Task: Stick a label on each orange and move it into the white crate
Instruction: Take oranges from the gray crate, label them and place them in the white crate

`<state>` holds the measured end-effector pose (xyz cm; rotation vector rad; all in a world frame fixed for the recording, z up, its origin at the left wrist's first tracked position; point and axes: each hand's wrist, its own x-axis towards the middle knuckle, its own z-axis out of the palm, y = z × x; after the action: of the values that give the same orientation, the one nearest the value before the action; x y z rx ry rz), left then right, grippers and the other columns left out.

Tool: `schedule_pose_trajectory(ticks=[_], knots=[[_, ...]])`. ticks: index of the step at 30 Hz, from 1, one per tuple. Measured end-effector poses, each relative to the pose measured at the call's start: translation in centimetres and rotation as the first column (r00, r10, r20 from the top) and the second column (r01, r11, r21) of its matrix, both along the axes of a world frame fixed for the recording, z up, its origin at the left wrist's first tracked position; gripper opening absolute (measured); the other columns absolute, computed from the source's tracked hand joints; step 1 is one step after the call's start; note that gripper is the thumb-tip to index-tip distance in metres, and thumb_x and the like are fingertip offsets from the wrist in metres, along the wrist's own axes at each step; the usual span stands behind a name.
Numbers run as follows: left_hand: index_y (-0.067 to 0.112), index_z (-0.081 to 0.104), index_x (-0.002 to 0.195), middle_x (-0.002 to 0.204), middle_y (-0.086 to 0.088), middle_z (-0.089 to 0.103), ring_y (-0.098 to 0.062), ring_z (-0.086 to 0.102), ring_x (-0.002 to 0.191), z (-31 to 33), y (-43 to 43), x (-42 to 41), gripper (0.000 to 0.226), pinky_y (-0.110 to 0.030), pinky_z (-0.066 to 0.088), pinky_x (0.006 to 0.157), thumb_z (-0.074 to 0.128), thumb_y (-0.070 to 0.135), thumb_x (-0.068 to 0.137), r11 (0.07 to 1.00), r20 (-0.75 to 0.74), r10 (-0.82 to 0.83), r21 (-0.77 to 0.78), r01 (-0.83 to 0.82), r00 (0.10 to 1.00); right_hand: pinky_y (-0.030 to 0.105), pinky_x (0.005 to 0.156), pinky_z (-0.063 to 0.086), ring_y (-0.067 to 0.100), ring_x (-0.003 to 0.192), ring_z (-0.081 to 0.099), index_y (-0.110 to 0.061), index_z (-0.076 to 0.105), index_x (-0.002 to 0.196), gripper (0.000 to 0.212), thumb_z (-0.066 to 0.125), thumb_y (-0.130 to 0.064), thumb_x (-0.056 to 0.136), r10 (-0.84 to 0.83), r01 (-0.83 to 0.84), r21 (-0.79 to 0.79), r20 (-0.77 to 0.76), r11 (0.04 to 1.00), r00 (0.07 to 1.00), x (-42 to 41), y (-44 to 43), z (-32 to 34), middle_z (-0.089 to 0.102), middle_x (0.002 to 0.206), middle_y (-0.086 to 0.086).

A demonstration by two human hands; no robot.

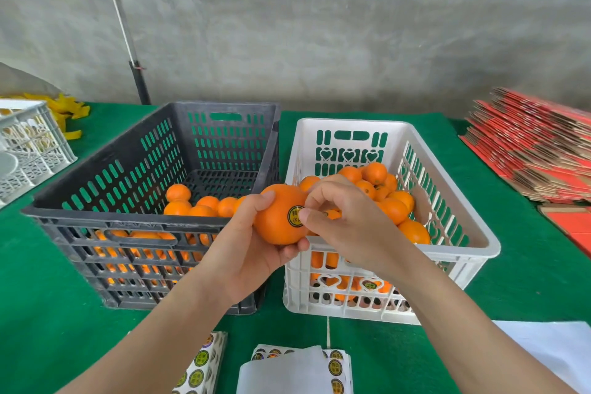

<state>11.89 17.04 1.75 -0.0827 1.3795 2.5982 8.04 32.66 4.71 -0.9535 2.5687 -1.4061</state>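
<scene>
Thumb and curled fingertips (315, 198) of our right hand (348, 224) pinch the label (295, 216) down on the orange (275, 221), gripped in our left hand (246, 256) over the white crate's (351, 123) near-left corner. We judge: rub its edges flat before release.

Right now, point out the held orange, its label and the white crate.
orange (273, 221): head view, bare peel left of the label.
label (293, 216): head view, its round printed face.
white crate (351, 123): head view, far rim.
</scene>
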Motion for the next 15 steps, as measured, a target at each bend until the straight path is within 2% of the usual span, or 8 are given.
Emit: schedule_pose_trajectory(ticks=[5, 9, 13, 14, 15], knots=[[0.011, 0.071, 0.102, 0.092, -0.018, 0.068, -0.023, 0.061, 0.064, -0.3, 0.3, -0.2, 0.040, -0.024, 0.052, 0.051, 0.059, 0.038, 0.076, 0.999, -0.048, 0.009, 0.035, -0.007, 0.999, 0.015, 0.077, 0.044, -0.001, 0.095, 0.049, -0.019, 0.057, 0.075, 0.011, 0.061, -0.020, 0.085, -0.082, 0.077, -0.066, -0.071, 0.995, 0.994, 0.2, -0.4, -0.6, 0.052, 0.102, -0.008], [0.013, 0.075, 0.099, 0.094, -0.015, 0.069, -0.022, 0.063, 0.067, -0.7, 0.4, -0.4, 0.036, -0.025, 0.052, 0.053, 0.062, 0.037, 0.077, 0.999, -0.075, 0.015, 0.049, -0.012, 0.997, 0.009, 0.070, 0.039, -0.001, 0.094, 0.052, -0.024, 0.058, 0.072, 0.011, 0.065, -0.032, 0.076, -0.182, 0.174, -0.113, -0.061, 0.978, 0.981, 0.0, -0.5, -1.2, 0.057, 0.099, -0.012], [0.008, 0.061, 0.112, 0.094, -0.017, 0.067, -0.024, 0.062, 0.067, -0.9, 0.2, -0.6, 0.046, -0.025, 0.052, 0.054, 0.059, 0.038, 0.078, 0.998, -0.047, 0.040, 0.056, -0.038, 0.998, 0.027, 0.075, 0.051, 0.003, 0.095, 0.055, -0.032, 0.046, 0.096, 0.038, 0.072, -0.043, 0.070, -0.219, 0.218, -0.113, 0.007, 0.969, 0.976, -0.8, 0.1, -1.5, 0.054, 0.104, -0.014], [0.009, 0.061, 0.112, 0.094, -0.017, 0.068, -0.025, 0.064, 0.069, -0.9, 0.2, -0.7, 0.045, -0.026, 0.053, 0.054, 0.058, 0.038, 0.078, 0.998, -0.045, 0.045, 0.052, -0.042, 0.998, 0.026, 0.080, 0.051, 0.001, 0.100, 0.053, -0.035, 0.043, 0.107, 0.047, 0.073, -0.044, 0.071, -0.181, 0.181, -0.121, 0.010, 0.976, 0.983, -0.7, 0.1, -1.7, 0.052, 0.111, -0.016], [0.010, 0.062, 0.111, 0.097, -0.016, 0.070, -0.026, 0.066, 0.073, -1.0, 0.2, -0.8, 0.044, -0.027, 0.054, 0.056, 0.057, 0.038, 0.078, 0.998, -0.047, 0.046, 0.043, -0.044, 0.998, 0.019, 0.083, 0.050, -0.004, 0.105, 0.049, -0.039, 0.039, 0.119, 0.058, 0.071, -0.044, 0.071, -0.120, 0.120, -0.140, 0.010, 0.983, 0.993, -0.5, -0.1, -1.9, 0.048, 0.118, -0.018]])
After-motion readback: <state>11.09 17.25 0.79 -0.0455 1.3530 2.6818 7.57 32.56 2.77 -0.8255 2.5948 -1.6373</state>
